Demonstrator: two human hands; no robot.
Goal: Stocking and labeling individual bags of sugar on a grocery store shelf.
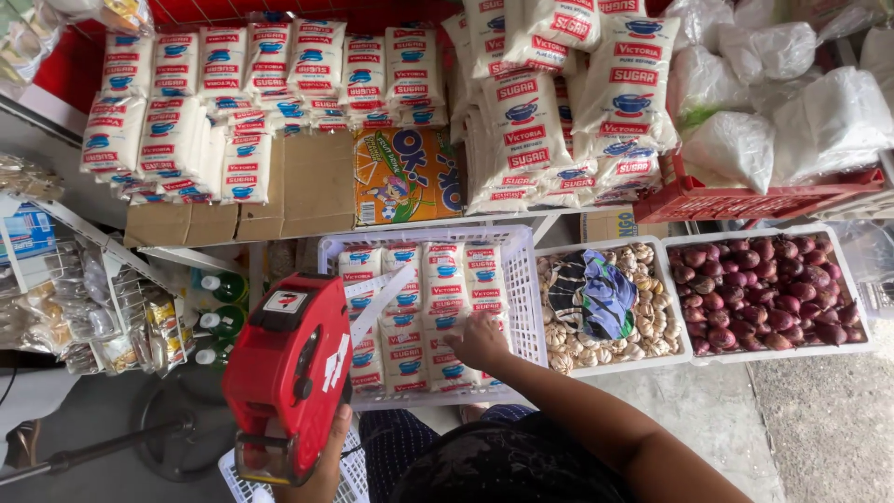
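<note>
Head view, looking straight down at a shop display.

At 7 o'clock, the left hand (321, 466) grips a red price-labelling gun (289, 373) from below. The fingers are wrapped under its handle, closed on it, though most of them are hidden behind the gun body. The gun is tilted with its nose toward 1 o'clock, apparently held ready above the goods.

At the centre, slightly toward 6 o'clock, the right hand (480, 343) reaches forward and rests palm down on white sugar packets (447, 289) with red and blue print. The fingers are curled loosely over the near end of one packet, touching it; whether they pinch it cannot be told. The packets lie flat in neat columns inside a white plastic basket (523, 279), probably laid face up so each top surface is easy to reach.

At 3 o'clock, just beside that basket, a white tray of garlic bulbs (643, 279) has a dark striped cloth (591, 293) lying on top. Farther toward 3 o'clock, a second white tray holds red onions (768, 293).

From 10 to 1 o'clock, many more sugar packets are stacked on flattened cardboard (298, 186), with an orange printed carton (405, 172) among them. At 2 o'clock, white plastic bags (792, 93) sit in a red crate (745, 200). At 9 o'clock, a wire rack (102, 289) carries small wrapped goods, with green bottles (223, 321) beside it.
</note>
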